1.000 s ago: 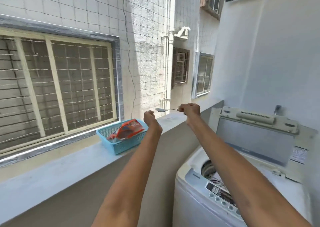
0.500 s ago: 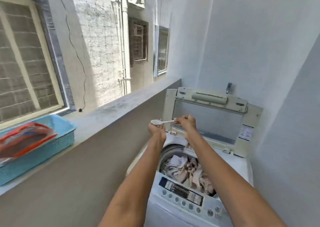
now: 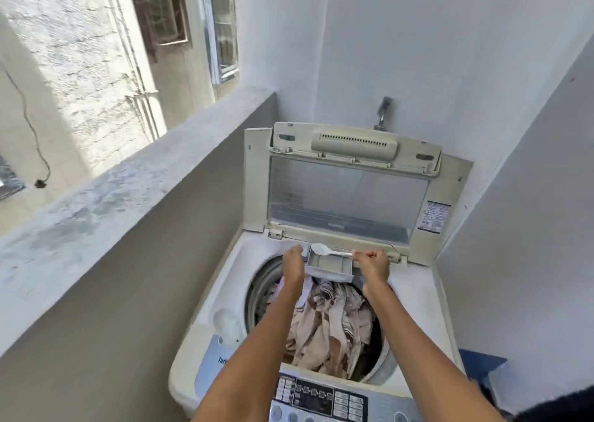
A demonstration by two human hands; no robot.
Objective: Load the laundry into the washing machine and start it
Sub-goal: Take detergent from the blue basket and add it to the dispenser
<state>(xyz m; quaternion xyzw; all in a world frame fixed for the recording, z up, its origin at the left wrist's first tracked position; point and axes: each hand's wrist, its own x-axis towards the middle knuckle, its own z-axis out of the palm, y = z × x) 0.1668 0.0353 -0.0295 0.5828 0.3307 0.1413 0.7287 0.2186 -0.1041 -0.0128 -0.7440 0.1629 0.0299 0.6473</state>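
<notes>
Balcony washer (image 3: 418, 299): drawer (image 3: 329, 265) btwn hands, right (image 3: 373, 265) pinching spoon (image 3: 324, 250), left (image 3: 293, 261) relaxed.

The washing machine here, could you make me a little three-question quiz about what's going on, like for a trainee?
1. True or false: the lid of the washing machine stands open.
2. What does the right hand pinch? A) a cloth B) a white spoon C) a bottle
3. Fill in: the spoon's bowl hovers over the pulled-out detergent ___, beside the left hand.

Key
1. True; the drum shows laundry inside.
2. B.
3. Drawer.
</notes>
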